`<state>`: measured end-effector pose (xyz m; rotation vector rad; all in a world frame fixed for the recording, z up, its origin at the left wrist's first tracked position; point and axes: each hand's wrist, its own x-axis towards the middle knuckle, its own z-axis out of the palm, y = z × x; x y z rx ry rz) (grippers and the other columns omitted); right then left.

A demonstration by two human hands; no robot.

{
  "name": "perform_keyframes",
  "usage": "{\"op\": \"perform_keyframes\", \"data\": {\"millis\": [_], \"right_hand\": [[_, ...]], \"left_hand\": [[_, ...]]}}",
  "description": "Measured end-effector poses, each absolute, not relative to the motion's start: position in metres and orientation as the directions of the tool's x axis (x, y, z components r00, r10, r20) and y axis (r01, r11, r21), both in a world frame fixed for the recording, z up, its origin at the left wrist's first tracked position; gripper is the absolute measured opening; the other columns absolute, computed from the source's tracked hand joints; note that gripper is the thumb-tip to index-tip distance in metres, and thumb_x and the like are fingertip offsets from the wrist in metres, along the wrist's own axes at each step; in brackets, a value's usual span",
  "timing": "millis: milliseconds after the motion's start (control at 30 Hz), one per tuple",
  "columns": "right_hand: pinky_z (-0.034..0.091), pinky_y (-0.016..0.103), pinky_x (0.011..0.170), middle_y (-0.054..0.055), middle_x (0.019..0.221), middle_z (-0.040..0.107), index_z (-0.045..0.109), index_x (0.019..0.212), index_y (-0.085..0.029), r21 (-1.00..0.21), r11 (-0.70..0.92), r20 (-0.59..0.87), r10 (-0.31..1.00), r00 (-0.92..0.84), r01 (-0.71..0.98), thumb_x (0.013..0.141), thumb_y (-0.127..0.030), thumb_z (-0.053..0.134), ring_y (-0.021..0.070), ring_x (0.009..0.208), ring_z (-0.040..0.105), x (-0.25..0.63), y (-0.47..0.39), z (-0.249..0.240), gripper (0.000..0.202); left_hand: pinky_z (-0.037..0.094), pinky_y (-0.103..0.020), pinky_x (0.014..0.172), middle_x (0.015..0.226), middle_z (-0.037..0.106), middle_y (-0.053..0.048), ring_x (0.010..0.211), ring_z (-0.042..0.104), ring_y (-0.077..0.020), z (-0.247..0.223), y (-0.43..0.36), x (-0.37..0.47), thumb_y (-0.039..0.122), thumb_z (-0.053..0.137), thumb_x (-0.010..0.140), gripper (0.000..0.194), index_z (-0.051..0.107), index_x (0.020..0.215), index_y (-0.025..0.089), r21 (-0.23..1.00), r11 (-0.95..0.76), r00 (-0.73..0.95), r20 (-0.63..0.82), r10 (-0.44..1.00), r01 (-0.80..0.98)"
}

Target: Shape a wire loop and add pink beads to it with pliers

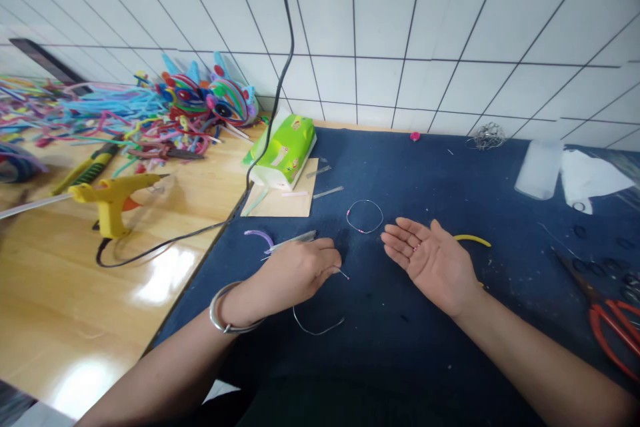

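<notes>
My left hand (pixel 305 270), with a silver bangle at the wrist, is closed in a pinch on a thin silvery wire (pixel 320 332). One end of the wire pokes out past the fingertips with a tiny pink bead (pixel 348 277) at its tip; the other end curves below the hand. My right hand (pixel 435 263) is palm up with its fingers stretched out, and a few tiny pink beads (pixel 417 248) lie on the fingers. Between and beyond the hands lies a wire ring (pixel 383 213) with small pink beads on it.
Scissors with red handles (pixel 613 327) lie at the right. A tissue pack (pixel 287 147) rests on a tan board (pixel 250 209). On the wooden table to the left are a yellow glue gun (pixel 113 203) with its cord, pliers (pixel 87 167) and colourful pipe cleaners (pixel 100 103).
</notes>
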<state>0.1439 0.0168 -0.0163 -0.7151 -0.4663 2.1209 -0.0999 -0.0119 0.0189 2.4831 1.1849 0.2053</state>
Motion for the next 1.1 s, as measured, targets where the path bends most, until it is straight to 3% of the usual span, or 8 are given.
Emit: {"op": "perform_keyframes", "data": {"millis": [833, 1100], "right_hand": [[0.031, 0.042, 0.102, 0.009, 0.114, 0.059, 0.057, 0.105, -0.018, -0.548, -0.588, -0.323, 0.805, -0.498, -0.594, 0.087, -0.048, 0.034, 0.0227, 0.112, 0.050, 0.1436, 0.0168, -0.0150, 0.042], [0.030, 0.043, 0.102, 0.008, 0.112, 0.059, 0.057, 0.105, -0.018, -0.545, -0.594, -0.336, 0.802, -0.495, -0.592, 0.087, -0.048, 0.034, 0.0234, 0.113, 0.049, 0.1441, 0.0170, -0.0154, 0.042]], "left_hand": [[0.045, -0.024, 0.061, 0.075, 0.055, -0.004, 0.068, 0.055, -0.0124, 0.0208, -0.0128, -0.0998, 0.018, 0.038, 0.087, 0.021, 0.058, 0.081, 0.016, 0.353, -0.576, 0.625, -0.032, 0.780, 0.737], [0.045, -0.026, 0.065, 0.076, 0.055, -0.003, 0.068, 0.055, -0.0124, 0.0182, -0.0124, -0.0986, 0.019, 0.039, 0.088, 0.021, 0.059, 0.082, 0.016, 0.389, -0.565, 0.623, -0.033, 0.781, 0.728]]}}
